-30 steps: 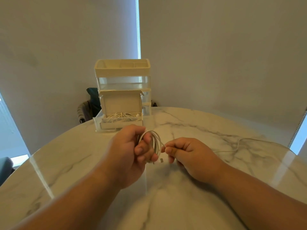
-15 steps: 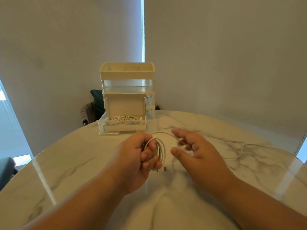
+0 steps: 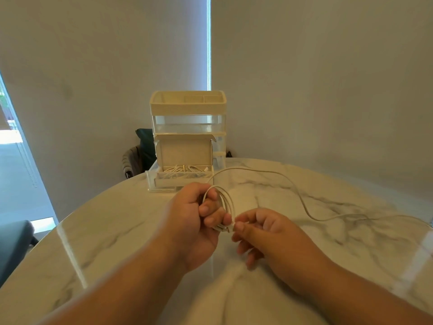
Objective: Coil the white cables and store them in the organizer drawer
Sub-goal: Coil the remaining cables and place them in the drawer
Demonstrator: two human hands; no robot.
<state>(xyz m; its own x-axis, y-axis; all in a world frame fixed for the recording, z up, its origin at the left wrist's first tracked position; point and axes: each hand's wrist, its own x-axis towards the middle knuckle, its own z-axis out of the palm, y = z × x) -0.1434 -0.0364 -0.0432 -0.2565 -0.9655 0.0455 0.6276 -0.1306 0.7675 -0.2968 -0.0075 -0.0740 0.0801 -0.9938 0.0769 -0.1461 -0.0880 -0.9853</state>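
Well, with the left hand (image 3: pixel 194 221) curled round the thin white cable loops (image 3: pixel 226 200) and the right hand (image 3: pixel 264 233) pinching the loose strand (image 3: pixel 303 202), new loops should match them.

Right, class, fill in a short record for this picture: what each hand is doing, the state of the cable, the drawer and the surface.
left hand: grips the coil of white cable
right hand: pinches the cable at the coil's lower edge
loose tail: uncoiled, trails right across the marble table
drawer: pulled out at the organizer base
stored cables: coiled, inside the drawer
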